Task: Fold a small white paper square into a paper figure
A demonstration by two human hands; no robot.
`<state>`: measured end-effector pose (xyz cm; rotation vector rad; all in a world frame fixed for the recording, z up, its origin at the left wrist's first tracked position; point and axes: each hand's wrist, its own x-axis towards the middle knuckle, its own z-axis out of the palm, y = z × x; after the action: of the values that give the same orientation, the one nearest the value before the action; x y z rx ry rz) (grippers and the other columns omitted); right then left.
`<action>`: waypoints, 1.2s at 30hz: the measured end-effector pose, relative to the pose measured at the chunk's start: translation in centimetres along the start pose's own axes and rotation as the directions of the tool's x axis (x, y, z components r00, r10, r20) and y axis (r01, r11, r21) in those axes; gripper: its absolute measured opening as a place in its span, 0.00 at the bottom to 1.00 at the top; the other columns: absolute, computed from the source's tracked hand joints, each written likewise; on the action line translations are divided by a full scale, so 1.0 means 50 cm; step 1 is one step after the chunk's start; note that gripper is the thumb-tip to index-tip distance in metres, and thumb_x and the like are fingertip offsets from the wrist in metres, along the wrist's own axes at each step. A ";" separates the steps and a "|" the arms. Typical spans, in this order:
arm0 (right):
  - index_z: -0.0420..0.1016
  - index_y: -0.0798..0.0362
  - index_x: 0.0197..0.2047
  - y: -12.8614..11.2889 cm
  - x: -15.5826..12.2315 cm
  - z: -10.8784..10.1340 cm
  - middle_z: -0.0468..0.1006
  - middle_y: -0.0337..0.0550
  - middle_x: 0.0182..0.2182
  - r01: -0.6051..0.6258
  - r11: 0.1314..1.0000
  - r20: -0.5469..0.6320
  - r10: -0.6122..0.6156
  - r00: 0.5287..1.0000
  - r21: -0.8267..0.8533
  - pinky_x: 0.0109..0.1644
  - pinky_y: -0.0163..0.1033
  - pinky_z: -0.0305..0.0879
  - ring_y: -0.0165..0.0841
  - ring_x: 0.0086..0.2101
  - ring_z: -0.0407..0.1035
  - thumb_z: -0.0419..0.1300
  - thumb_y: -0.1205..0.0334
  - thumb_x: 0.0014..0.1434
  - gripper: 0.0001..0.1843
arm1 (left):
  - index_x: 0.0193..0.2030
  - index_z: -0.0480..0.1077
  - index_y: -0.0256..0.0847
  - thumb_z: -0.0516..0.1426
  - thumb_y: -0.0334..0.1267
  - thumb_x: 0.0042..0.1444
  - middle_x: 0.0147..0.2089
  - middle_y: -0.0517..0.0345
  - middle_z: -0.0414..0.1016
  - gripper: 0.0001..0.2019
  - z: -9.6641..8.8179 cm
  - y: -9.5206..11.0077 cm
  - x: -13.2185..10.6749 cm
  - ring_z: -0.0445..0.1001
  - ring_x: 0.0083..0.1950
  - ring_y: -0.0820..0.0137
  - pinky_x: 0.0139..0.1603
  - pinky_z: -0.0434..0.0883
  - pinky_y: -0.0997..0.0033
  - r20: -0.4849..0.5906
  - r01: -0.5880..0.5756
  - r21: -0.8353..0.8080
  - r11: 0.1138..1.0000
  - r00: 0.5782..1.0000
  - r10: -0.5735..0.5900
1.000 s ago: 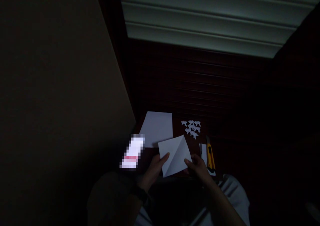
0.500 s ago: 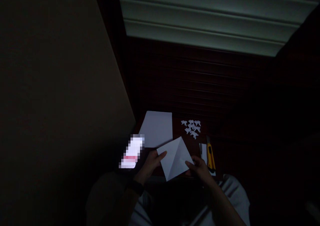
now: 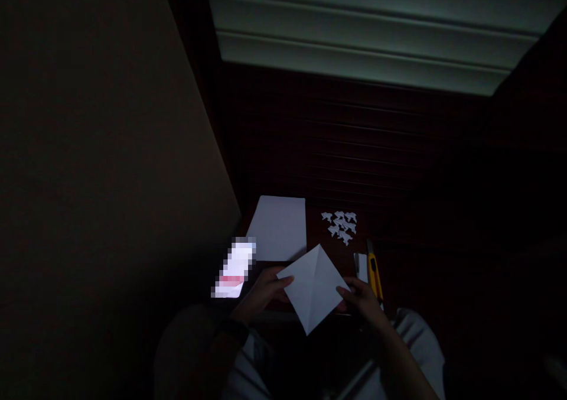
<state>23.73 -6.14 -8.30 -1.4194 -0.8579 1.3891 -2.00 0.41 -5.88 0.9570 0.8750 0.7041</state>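
A square sheet of white paper is held up between my two hands, one corner toward me, with a crease running from its far corner to its near one. My left hand pinches the left corner, thumb on top and fingers beneath. At the right corner, my right hand grips in the same way, its fingertips partly hidden under the sheet. Just beyond the far corner lie several small folded white paper pieces in a cluster.
A stack of white paper lies at the back left of the small dark table. Beside it is a lit phone, its screen blurred out. At the right edge, a yellow utility knife rests by a white strip. A wall rises on the left.
The sheet has turned slightly clockwise, its near corner swinging right and toward me. The right hand has shifted a little right; both hands keep their hold.
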 end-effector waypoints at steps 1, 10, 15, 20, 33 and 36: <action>0.72 0.54 0.39 0.001 -0.001 0.000 0.74 0.39 0.21 -0.002 1.000 -0.010 0.002 1.000 0.002 0.24 0.37 0.67 0.33 0.20 0.69 0.65 0.47 0.39 0.26 | 0.49 0.66 0.32 0.59 0.45 0.45 0.41 0.43 0.74 0.26 -0.003 0.000 0.001 0.74 0.37 0.58 0.33 0.72 0.60 0.010 0.008 -0.011 1.000 1.000 -0.007; 0.74 0.55 0.40 -0.001 -0.005 -0.004 0.74 0.40 0.19 -0.018 0.998 0.002 0.018 1.000 0.053 0.24 0.37 0.66 0.33 0.20 0.68 0.65 0.48 0.38 0.26 | 0.45 0.68 0.32 0.59 0.40 0.46 0.42 0.43 0.73 0.20 -0.018 -0.018 0.010 0.74 0.38 0.60 0.34 0.72 0.62 0.008 -0.018 -0.088 0.996 1.000 0.018; 0.73 0.56 0.43 0.005 -0.002 -0.009 0.75 0.41 0.21 -0.031 0.995 0.031 0.028 0.999 0.099 0.26 0.37 0.67 0.33 0.21 0.70 0.66 0.51 0.41 0.26 | 0.41 0.69 0.32 0.60 0.37 0.44 0.41 0.45 0.73 0.17 -0.021 -0.028 0.015 0.73 0.39 0.59 0.35 0.72 0.60 -0.059 -0.033 -0.128 0.991 0.998 0.026; 0.76 0.56 0.38 0.019 0.007 -0.019 0.77 0.44 0.23 -0.046 0.993 0.066 0.039 0.997 0.113 0.28 0.38 0.68 0.34 0.23 0.71 0.65 0.54 0.43 0.20 | 0.37 0.70 0.33 0.61 0.37 0.42 0.38 0.48 0.74 0.14 -0.018 -0.026 0.013 0.73 0.40 0.60 0.39 0.70 0.60 -0.081 -0.049 -0.116 0.992 0.996 0.039; 0.77 0.56 0.34 0.031 0.016 -0.027 0.77 0.44 0.21 -0.036 0.998 0.051 0.033 0.998 0.058 0.28 0.36 0.67 0.35 0.24 0.71 0.65 0.54 0.41 0.18 | 0.35 0.72 0.32 0.60 0.37 0.44 0.42 0.43 0.73 0.12 -0.022 -0.029 0.017 0.72 0.43 0.58 0.43 0.68 0.59 -0.019 -0.066 -0.130 0.989 0.998 0.064; 0.76 0.56 0.36 0.037 0.020 -0.027 0.77 0.44 0.23 -0.024 0.997 0.050 0.021 0.999 0.070 0.28 0.37 0.67 0.35 0.24 0.71 0.65 0.53 0.41 0.19 | 0.36 0.71 0.32 0.60 0.37 0.44 0.42 0.43 0.73 0.12 -0.027 -0.036 0.021 0.72 0.43 0.57 0.42 0.68 0.59 -0.018 -0.071 -0.133 0.989 0.997 0.069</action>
<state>24.95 -6.00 -10.50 -1.3499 -0.8190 1.4628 -2.43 1.04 -8.22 0.8677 0.7988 0.8200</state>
